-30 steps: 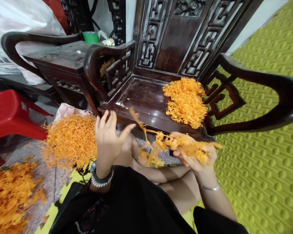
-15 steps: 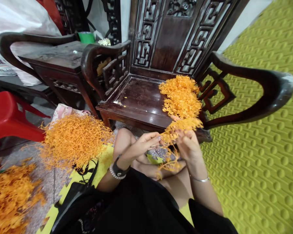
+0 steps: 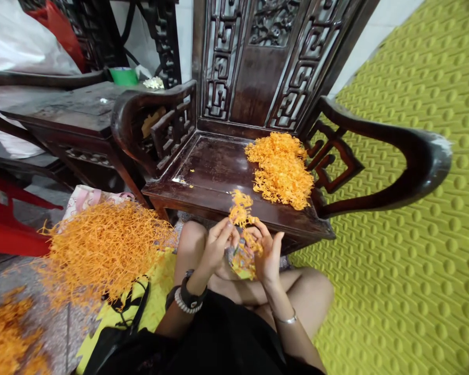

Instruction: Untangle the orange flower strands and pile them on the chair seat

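Observation:
My left hand [image 3: 219, 242] is closed in a pinch on a thin, frilly orange sprig [image 3: 240, 205], whose curly tip stands up above the fingers. Facing it, my right hand [image 3: 268, 255] has its thumb spread away while its curled fingers hold more orange frilly strands, partly hidden by the palm. Below both hands, over my crossed legs, hang or lie further orange bits [image 3: 244, 263]; which of the two I cannot tell. Beyond the right hand, a heap of curly orange sprigs [image 3: 283, 169] rests on the right side of the dark wooden chair seat [image 3: 214, 161].
To my left is a large pile of thin orange strands [image 3: 109, 250] by a pink-and-white bag [image 3: 82, 198]. Another orange heap [image 3: 8, 333] lies on the floor. A red stool [image 3: 11, 219], a side table [image 3: 74, 112] and yellow textured matting [image 3: 406, 250] surround me.
My hands have come lower and to the left, off the chair's front edge. The orange bunch spread over my right hand no longer lies there; a smaller sprig stands between the hands.

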Tool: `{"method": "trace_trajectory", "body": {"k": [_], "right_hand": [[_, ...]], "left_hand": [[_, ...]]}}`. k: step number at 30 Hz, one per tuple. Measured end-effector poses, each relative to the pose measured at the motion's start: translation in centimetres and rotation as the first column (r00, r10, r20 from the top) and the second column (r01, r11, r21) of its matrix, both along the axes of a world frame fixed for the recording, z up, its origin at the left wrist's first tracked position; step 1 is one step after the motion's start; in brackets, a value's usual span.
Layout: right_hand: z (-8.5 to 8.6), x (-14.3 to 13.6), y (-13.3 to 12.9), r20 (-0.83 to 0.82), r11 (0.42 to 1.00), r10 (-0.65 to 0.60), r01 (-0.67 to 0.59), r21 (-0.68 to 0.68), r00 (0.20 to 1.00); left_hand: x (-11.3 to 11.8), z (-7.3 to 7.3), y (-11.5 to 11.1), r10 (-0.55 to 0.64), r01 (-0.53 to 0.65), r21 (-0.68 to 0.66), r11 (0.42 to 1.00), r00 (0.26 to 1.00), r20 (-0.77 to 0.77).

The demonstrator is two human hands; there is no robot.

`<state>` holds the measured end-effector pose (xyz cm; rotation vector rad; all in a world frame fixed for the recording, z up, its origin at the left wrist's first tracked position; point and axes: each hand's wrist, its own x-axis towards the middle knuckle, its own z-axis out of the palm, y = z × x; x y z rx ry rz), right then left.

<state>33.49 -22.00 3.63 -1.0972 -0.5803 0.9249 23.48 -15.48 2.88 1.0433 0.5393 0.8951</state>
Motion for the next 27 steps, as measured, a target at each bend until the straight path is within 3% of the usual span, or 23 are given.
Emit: {"method": "trace_trajectory", "body": {"k": [3,6,9,12,14,16,17,19,21,23,25,27], "right_hand": [[-1.0,-0.6,-0.8,0.046,0.999,-0.054,0.054,-0.006,0.997],[-2.2,-1.7,-1.7,0.135,0.998,-0.025,0.032,-0.051,0.99],[-3.3,-2.1,-2.4,0.15,0.986,0.112,-0.091,-0.14,0.982],[-3.8,0.0,-3.0,0.119,0.979,0.206,-0.206,-0.017,0.971],[-3.0,2.8,-3.5,0.186,0.948,0.272,-0.296,0.115,0.944],[-1.2,6.1,-4.3,0.339,0.924,0.272,-0.343,0.169,0.9],[0.2,7.4,-4.7,0.419,0.94,0.188,-0.287,0.187,0.888],[3.1,8.9,-5.4,0.535,0.975,-0.081,-0.045,0.218,0.841],[5.8,8.2,-5.8,0.627,0.966,-0.237,0.11,0.235,0.742],[7.3,5.6,-5.5,0.704,0.976,-0.205,0.091,0.196,0.68],[7.4,2.2,-4.4,0.752,0.993,-0.118,0.059,0.104,0.649],[6.4,-0.4,-2.7,0.776,0.994,-0.09,0.108,0.028,0.624]], "left_hand": [[-0.4,-0.3,0.5,0.274,-0.272,0.034,0.962,0.951,-0.145],[-0.5,0.2,0.7,0.373,-0.383,-0.014,0.924,0.907,-0.194],[-0.6,1.2,0.9,0.283,-0.288,-0.058,0.956,0.956,-0.081],[-0.6,1.4,0.9,0.09,-0.08,-0.122,0.989,0.993,0.075],[-0.6,1.1,0.6,0.032,-0.017,-0.153,0.988,0.995,0.098],[-0.7,0.8,0.2,0.009,0.007,-0.154,0.988,0.994,0.104],[-0.8,0.8,-0.1,0.001,0.014,-0.144,0.989,0.995,0.103],[-0.8,1.0,-0.7,0.0,0.008,-0.112,0.994,0.998,0.065],[-0.6,1.1,-1.3,0.015,-0.015,-0.059,0.998,1.0,-0.007],[-0.3,0.8,-2.1,0.027,-0.026,0.012,1.0,0.997,-0.073],[0.2,0.2,-2.9,0.024,-0.015,0.086,0.996,0.995,-0.098],[0.8,-0.4,-3.6,0.012,0.0,0.133,0.991,0.996,-0.091]]}}
